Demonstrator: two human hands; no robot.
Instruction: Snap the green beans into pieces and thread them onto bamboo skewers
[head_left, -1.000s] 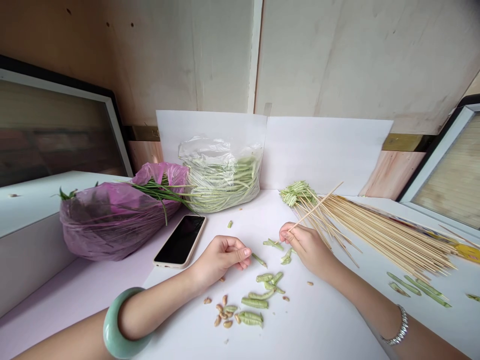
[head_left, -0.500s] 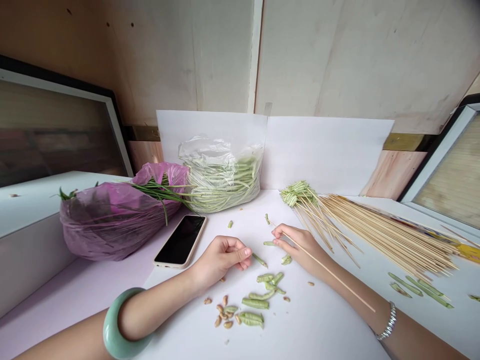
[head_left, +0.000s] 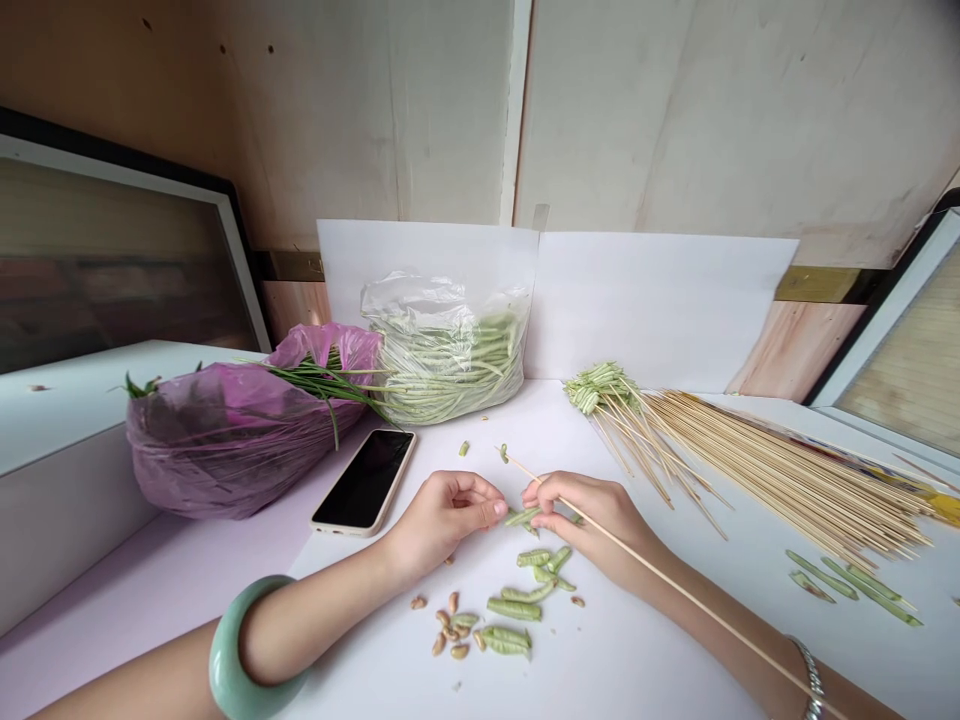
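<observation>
White table (head_left: pixel 637 650), bean (head_left: pixel 519 517) half-hidden by fingers (head_left: pixel 544 491)

The left forearm (head_left: pixel 315 610) is bare and wears a wide, chunky bangle (head_left: pixel 227 650), pale green jade with a smooth, rounded profile and soft cloudy mottling. It is the heaviest thing on the body. Near the bottom edge of the frame, the right arm carries a much slighter piece, a thin silver bracelet (head_left: pixel 814 685) of small glinting links, partly cut off. The left hand (head_left: pixel 442 520) and right hand (head_left: pixel 585 520) wear no rings, and the nails look short and unpainted.
</observation>
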